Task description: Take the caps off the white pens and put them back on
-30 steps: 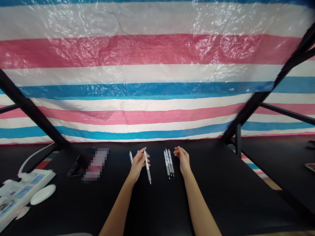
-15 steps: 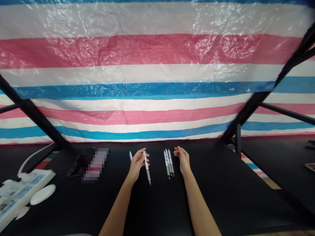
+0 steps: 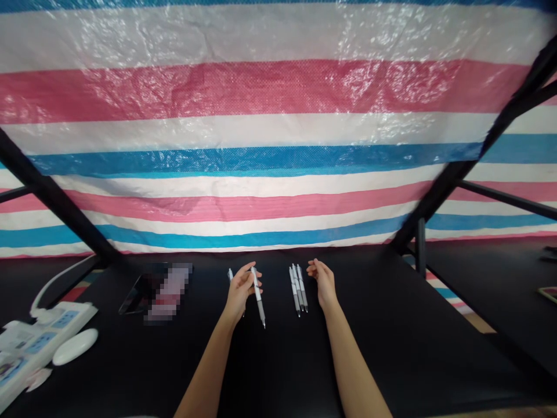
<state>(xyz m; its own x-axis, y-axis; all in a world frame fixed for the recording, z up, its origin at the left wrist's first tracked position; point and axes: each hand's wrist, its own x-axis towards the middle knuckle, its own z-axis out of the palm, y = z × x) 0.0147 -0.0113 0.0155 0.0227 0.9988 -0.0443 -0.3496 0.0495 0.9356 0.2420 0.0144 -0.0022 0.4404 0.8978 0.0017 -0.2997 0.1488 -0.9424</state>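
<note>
My left hand (image 3: 238, 290) pinches a white and grey click pen (image 3: 258, 296), its tip pointing down toward me. Behind that hand lies another white pen (image 3: 230, 274), mostly covered by the fingers and palm. To the right, three similar pens (image 3: 298, 289) lie side by side on the black table (image 3: 278, 360), tips toward me. My right hand (image 3: 322, 283) rests just right of these three with loosely curled fingers, apart from them and holding nothing that I can see.
On the left are a dark phone (image 3: 141, 291) beside a blurred-out patch, a white power strip (image 3: 47, 334) with plugs, and a white oval object (image 3: 75, 346). A striped plastic sheet (image 3: 261, 209) hangs behind the table between black metal bars (image 3: 444, 188).
My left hand has shifted very slightly left with the pen in it. My right hand and the three pens look unmoved.
</note>
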